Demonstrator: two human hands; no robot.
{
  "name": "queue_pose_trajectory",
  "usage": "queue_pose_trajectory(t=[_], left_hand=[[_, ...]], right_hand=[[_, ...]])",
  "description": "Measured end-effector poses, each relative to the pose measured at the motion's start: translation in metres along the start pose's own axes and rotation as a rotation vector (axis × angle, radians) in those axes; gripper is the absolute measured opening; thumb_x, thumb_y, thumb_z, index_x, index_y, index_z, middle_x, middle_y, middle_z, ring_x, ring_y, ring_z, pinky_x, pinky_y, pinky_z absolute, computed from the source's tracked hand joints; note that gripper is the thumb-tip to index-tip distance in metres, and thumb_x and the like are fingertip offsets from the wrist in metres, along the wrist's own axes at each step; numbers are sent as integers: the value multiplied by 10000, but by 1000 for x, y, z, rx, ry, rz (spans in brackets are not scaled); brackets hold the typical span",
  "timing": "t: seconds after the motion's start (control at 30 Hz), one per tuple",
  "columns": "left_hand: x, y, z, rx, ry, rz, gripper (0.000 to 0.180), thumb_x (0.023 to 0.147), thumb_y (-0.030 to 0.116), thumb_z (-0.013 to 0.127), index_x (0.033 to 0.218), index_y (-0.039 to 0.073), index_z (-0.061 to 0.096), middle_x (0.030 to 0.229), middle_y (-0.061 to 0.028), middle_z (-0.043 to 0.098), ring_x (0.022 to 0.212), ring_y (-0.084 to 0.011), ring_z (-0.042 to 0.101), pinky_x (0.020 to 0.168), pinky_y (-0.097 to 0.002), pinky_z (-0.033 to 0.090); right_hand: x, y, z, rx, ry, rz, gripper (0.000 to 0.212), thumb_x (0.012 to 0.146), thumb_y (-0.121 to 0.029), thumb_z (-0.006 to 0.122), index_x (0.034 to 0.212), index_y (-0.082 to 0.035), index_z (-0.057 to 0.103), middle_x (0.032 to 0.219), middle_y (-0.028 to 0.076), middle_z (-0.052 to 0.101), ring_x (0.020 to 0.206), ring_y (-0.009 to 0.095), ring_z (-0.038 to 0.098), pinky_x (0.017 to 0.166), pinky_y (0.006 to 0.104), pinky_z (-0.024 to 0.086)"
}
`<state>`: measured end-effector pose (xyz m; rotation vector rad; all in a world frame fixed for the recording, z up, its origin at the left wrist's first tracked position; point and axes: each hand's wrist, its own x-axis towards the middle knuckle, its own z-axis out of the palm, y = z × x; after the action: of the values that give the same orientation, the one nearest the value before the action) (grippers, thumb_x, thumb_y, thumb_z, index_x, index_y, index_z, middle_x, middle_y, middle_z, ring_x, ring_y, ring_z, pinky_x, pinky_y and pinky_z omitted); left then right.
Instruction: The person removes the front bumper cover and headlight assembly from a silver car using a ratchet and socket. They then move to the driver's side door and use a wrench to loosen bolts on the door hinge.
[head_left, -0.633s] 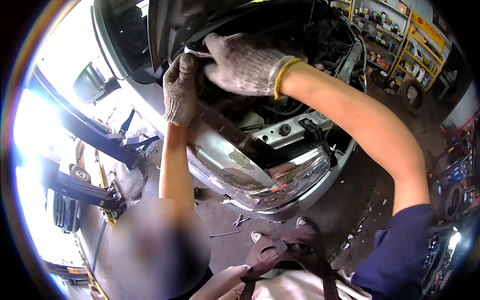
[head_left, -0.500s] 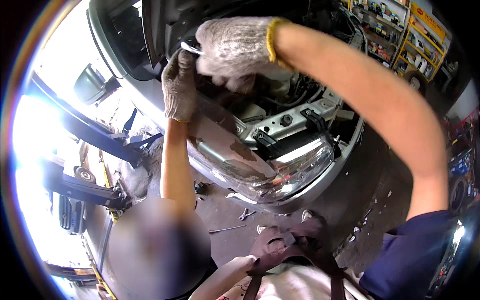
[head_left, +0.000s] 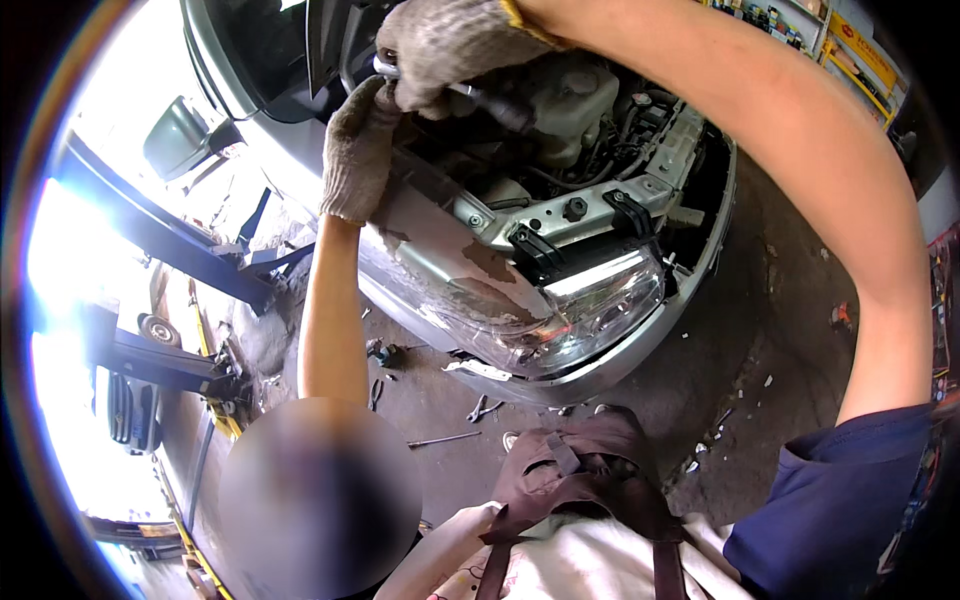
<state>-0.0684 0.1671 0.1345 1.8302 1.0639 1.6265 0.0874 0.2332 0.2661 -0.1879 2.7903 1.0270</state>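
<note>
My right hand (head_left: pixel 450 45), in a grey knit work glove with a yellow cuff edge, is closed on a silver ratchet wrench (head_left: pixel 384 67). The tool's shiny head shows at the fingertips, and a dark, grip-like end sticks out on the other side of the hand. My left hand (head_left: pixel 358 150), gloved the same way, is closed at that head with its thumb against it. What lies under the head is hidden by the gloves. Both hands are over the edge of a car's engine bay, above the fender (head_left: pixel 430 225), whose paint is peeling.
Beside the hands sits a whitish reservoir (head_left: pixel 575 110). A clear headlight (head_left: pixel 600 290) and the bumper (head_left: pixel 590 385) curve around the front. Loose tools (head_left: pixel 485 408) and a metal rod (head_left: pixel 445 440) lie on the floor. Blue lift arms (head_left: pixel 160 235) stand left. A blurred round patch covers the lower left.
The view has shifted, so both hands sit higher in it and more of the engine bay shows. My right hand has turned, baring the tool's dark end. Both hands stay at the tool.
</note>
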Motion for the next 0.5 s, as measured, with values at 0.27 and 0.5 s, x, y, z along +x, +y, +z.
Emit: queue_pose_trajectory(t=[0.27, 0.5], left_hand=[[-9, -1, -26, 130, -5, 6, 441, 1007, 361, 671, 1283, 18, 654, 1061, -19, 691, 938, -99, 608, 864, -276, 520], [-17, 8, -22, 38, 49, -67, 430, 1009, 343, 669, 1285, 14, 655, 1105, -35, 707, 985, -124, 644, 891, -294, 536]], right_hand=[[33, -37, -27, 93, -207, 430, 298, 856, -222, 624, 1054, -48, 763, 1015, 163, 762, 954, 325, 740, 844, 439, 566], [2, -39, -40, 175, 222, 541, 254, 876, -155, 605, 1051, -49, 756, 1043, 185, 748, 1012, 335, 724, 843, 456, 563]])
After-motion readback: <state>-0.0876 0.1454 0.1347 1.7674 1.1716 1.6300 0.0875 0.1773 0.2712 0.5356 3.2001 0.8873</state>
